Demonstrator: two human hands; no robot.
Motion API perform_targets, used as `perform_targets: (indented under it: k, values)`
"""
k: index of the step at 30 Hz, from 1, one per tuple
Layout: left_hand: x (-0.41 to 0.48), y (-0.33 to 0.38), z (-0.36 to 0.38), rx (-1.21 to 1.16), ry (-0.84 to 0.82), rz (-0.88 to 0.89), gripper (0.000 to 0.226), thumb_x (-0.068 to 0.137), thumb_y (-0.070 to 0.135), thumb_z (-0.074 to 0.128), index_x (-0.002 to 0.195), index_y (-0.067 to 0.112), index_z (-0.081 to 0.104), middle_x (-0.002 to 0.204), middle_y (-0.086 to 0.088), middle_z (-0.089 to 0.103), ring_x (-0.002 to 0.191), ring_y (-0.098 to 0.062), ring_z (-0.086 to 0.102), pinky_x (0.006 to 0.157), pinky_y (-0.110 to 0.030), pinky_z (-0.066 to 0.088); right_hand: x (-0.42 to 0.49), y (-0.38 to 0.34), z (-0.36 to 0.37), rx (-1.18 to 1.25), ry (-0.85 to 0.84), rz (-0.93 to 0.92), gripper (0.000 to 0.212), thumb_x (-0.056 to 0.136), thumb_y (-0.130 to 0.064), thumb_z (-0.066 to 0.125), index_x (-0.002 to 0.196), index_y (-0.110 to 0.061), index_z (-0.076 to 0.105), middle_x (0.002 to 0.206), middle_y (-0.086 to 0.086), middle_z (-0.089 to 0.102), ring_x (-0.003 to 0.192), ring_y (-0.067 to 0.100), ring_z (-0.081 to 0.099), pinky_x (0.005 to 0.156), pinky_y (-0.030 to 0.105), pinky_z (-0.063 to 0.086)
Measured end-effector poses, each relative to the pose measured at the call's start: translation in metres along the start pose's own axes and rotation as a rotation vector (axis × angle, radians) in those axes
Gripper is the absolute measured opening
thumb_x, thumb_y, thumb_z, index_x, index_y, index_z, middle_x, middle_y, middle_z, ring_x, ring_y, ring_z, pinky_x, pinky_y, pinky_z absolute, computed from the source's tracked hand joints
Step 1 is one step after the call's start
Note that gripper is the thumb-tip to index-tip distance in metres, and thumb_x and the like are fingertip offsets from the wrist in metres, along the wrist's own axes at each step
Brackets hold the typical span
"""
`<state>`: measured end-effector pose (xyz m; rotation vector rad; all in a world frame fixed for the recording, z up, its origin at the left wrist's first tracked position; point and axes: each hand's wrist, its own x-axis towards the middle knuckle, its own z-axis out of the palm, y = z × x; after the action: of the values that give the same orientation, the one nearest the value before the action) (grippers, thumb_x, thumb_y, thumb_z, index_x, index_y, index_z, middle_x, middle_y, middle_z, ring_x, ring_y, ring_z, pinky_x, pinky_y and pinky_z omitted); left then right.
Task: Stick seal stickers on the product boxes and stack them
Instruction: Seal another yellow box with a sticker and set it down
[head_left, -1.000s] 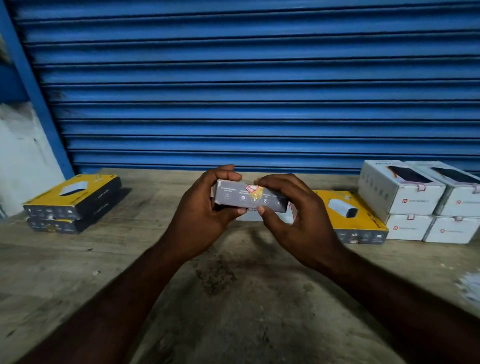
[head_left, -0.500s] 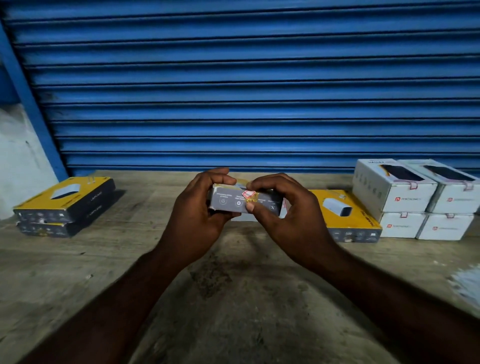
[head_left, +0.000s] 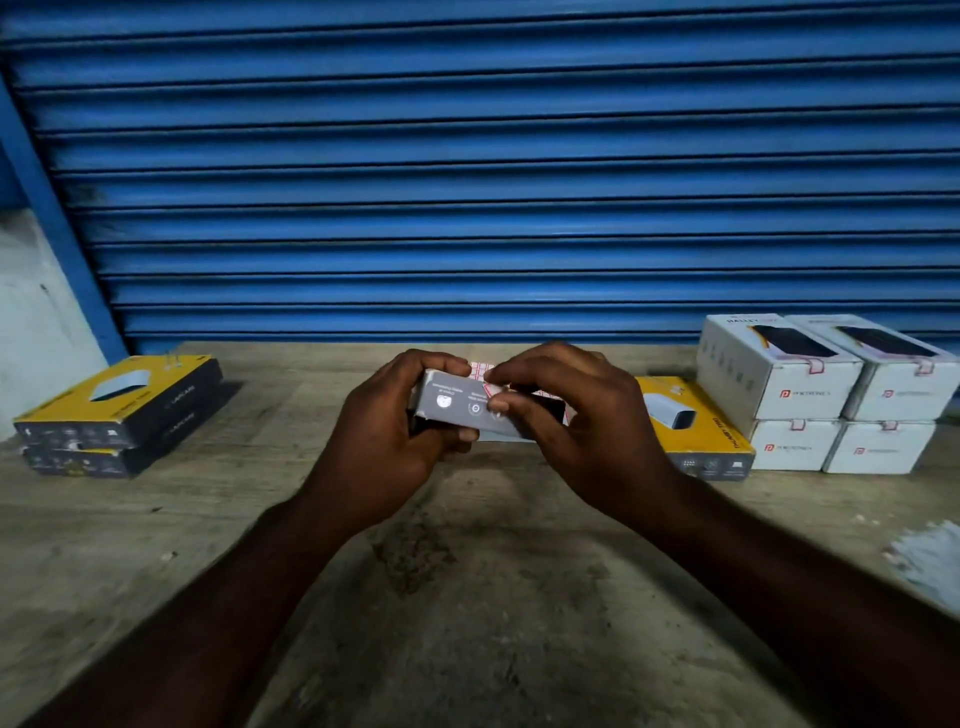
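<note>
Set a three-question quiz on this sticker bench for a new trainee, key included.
1. True or false: the white boxes at the right are stacked two high.
2. What is the right hand doing? A) hanging open and idle; B) pinching the held box at its red seal sticker; C) lifting a white box.
3. How many boxes make up the yellow stack at the left?
Key: 1 true; 2 B; 3 two.
</note>
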<state>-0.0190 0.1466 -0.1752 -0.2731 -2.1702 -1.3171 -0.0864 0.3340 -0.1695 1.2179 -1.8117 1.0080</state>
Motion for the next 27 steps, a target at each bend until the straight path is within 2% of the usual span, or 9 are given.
perform_targets:
  k: [3,6,10,14,17,19,23,27]
  values:
    - [-0.001,0.000,0.002,-0.001,-0.012,-0.003,0.052,0.072,-0.007,0.082,0.108,0.027,0.064,0.105,0.011,0.067,0.091,-0.014,0.070,0.065,-0.024,0.060,-0.002,0.002,-0.003,-0.122,-0.013,-0.088,0.013,0.094,-0.018,0.067,0.104,-0.013,0.072,0.097,-0.002,0.070,0.091,0.014,0.063,0.079,0.035,0.047]
    - [-0.002,0.001,0.004,-0.012,-0.026,-0.009,0.048,0.073,-0.007,0.081,0.111,0.017,0.064,0.106,0.006,0.067,0.088,-0.012,0.070,0.063,-0.021,0.058,-0.003,0.003,-0.003,-0.160,-0.023,-0.078,0.014,0.097,-0.019,0.060,0.103,-0.013,0.071,0.095,-0.002,0.069,0.088,0.014,0.062,0.079,0.031,0.044]
    - [-0.002,0.004,0.004,-0.026,-0.025,-0.037,0.047,0.074,-0.009,0.079,0.113,0.012,0.063,0.107,0.003,0.066,0.086,-0.010,0.071,0.061,-0.018,0.057,-0.003,-0.002,-0.001,-0.017,0.028,0.063,0.011,0.098,-0.017,0.060,0.096,-0.013,0.070,0.090,-0.007,0.069,0.083,0.008,0.062,0.075,0.033,0.048]
    - [-0.002,0.004,0.004,-0.034,-0.029,-0.051,0.046,0.075,-0.009,0.079,0.114,0.012,0.063,0.107,-0.001,0.067,0.083,-0.013,0.073,0.061,-0.019,0.058,0.002,-0.005,-0.001,0.241,0.060,0.271,0.014,0.098,-0.016,0.059,0.093,-0.011,0.071,0.085,-0.007,0.070,0.081,0.007,0.064,0.073,0.025,0.050]
    - [-0.002,0.005,0.003,-0.033,-0.030,-0.055,0.045,0.076,-0.009,0.078,0.113,0.012,0.063,0.103,-0.003,0.067,0.079,-0.014,0.073,0.060,-0.019,0.057,0.002,-0.005,-0.002,0.311,0.008,0.323,0.016,0.094,-0.025,0.063,0.097,-0.012,0.071,0.088,-0.007,0.071,0.084,0.011,0.066,0.076,0.028,0.052]
    - [-0.002,0.005,0.003,-0.027,-0.026,-0.054,0.046,0.076,-0.009,0.078,0.111,0.015,0.063,0.101,-0.003,0.067,0.077,-0.014,0.073,0.059,-0.020,0.057,0.001,-0.005,-0.001,0.268,-0.037,0.308,0.024,0.086,-0.033,0.070,0.101,-0.015,0.071,0.093,-0.008,0.071,0.088,0.011,0.067,0.076,0.027,0.054]
    - [-0.002,0.005,0.004,-0.043,-0.018,-0.075,0.045,0.076,-0.008,0.079,0.111,0.015,0.063,0.098,-0.003,0.069,0.073,-0.015,0.074,0.058,-0.022,0.058,0.002,-0.003,0.000,0.280,0.023,0.266,0.011,0.086,-0.020,0.074,0.091,-0.010,0.072,0.088,-0.005,0.071,0.083,0.012,0.067,0.075,0.027,0.053]
    - [-0.003,0.007,0.005,-0.054,-0.017,-0.086,0.043,0.077,-0.008,0.078,0.112,0.013,0.063,0.095,0.001,0.070,0.072,-0.015,0.074,0.059,-0.026,0.060,0.007,-0.008,0.001,0.464,0.077,0.383,0.007,0.089,-0.010,0.071,0.087,-0.003,0.071,0.079,-0.002,0.072,0.076,0.013,0.068,0.073,0.027,0.054]
